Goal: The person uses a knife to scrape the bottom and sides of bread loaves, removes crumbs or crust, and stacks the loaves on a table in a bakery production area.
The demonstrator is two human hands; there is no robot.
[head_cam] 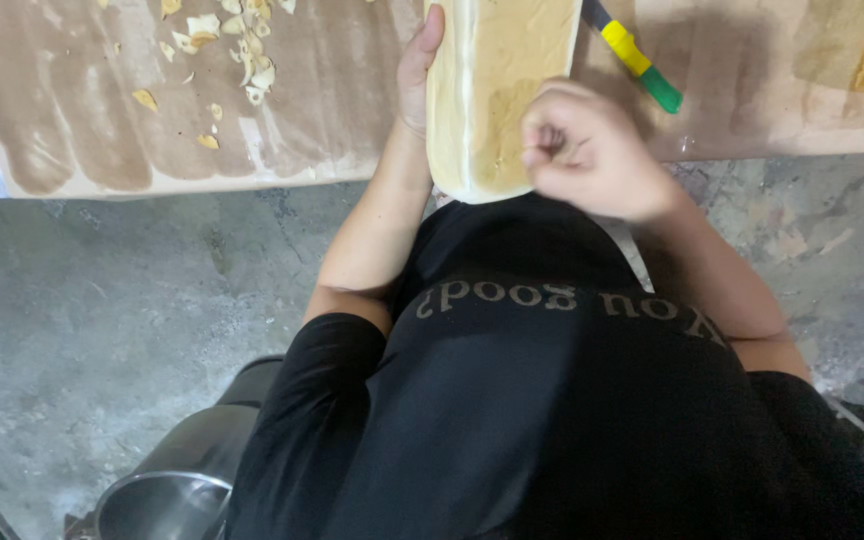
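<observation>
A wide brown surface (82, 120) runs across the far side, its near edge meeting grey concrete floor (92, 300). The pale wooden board (497, 90) stands on its near end at that edge, just in front of the person's black shirt. The left hand (417, 75) has its grip clasped along the board's left side, thumb pointing far. The right hand (587, 150) is clenched into a fist against the board's near right face; whether it grasps anything I cannot tell. A steel pot (167, 490) sits near left on the floor. A yellow-and-green handled tool (637, 60) lies just right of the board. Pale wood chips (242, 50) scatter far left.
</observation>
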